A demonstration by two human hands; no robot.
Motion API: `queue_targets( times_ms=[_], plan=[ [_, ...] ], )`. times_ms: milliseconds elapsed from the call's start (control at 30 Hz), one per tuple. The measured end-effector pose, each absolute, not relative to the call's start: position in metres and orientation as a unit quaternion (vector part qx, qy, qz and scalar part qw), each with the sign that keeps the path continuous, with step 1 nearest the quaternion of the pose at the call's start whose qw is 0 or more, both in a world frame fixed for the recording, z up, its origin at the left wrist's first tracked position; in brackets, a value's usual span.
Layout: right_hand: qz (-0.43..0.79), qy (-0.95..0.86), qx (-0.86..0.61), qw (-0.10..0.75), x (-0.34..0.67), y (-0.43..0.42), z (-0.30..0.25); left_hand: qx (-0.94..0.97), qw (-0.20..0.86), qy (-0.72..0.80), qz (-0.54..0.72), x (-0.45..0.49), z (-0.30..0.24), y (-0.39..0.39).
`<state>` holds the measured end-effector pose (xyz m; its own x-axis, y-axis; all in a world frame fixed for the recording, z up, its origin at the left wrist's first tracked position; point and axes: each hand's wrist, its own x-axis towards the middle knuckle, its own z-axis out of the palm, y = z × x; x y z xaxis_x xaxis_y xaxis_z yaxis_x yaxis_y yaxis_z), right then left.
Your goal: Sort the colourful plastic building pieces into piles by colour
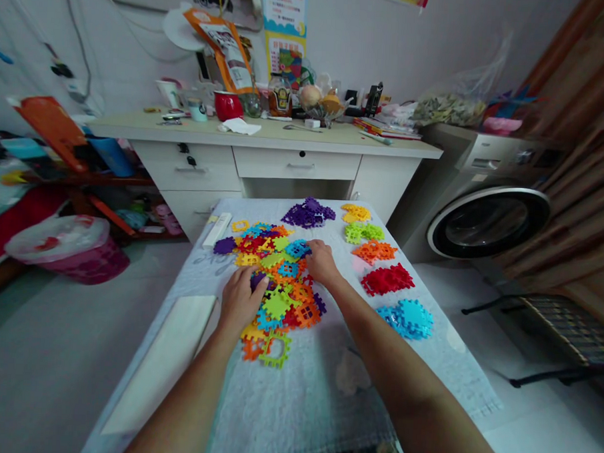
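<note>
A mixed heap of plastic interlocking gear-edged building pieces (278, 302) lies on the cloth-covered table, in several colours. At its left edge my left hand (241, 297) has thumb and fingers closed around a purple piece (257, 280). On the heap's right side, the bent fingers of my right hand (321, 262) grip the edge of a blue piece (296, 248); its fingertips are partly hidden. Single-colour piles lie beyond and to the right: purple (308, 213), yellow (356, 213), green (364, 232), orange (374, 251), red (388, 280) and blue (408, 318).
A long white board (163, 361) lies along the table's left side, with a small white box (216, 230) farther back. Behind stands a white desk (299, 165) crowded with jars and packets. A washing machine (487, 221) is to the right, a pink bin (70, 256) to the left.
</note>
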<state>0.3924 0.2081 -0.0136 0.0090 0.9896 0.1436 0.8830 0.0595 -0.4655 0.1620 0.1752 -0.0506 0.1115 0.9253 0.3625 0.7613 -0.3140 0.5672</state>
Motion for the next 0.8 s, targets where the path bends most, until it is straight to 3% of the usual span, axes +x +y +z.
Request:
queue_targets(
  times_ms=[233,433,800],
  plan=[
    [0.114,-0.669,-0.71,0.186,0.39,0.226,-0.025,0.735,0.12,0.57,0.347,0.162,-0.051,0.176],
    [0.101,-0.655,-0.715,0.222,0.394,0.21,-0.015,0.74,0.117,0.57,0.337,0.162,-0.053,0.177],
    [0.069,-0.699,-0.642,0.307,0.483,0.073,0.031,0.741,0.122,0.574,0.326,0.161,-0.053,0.177]
  ],
)
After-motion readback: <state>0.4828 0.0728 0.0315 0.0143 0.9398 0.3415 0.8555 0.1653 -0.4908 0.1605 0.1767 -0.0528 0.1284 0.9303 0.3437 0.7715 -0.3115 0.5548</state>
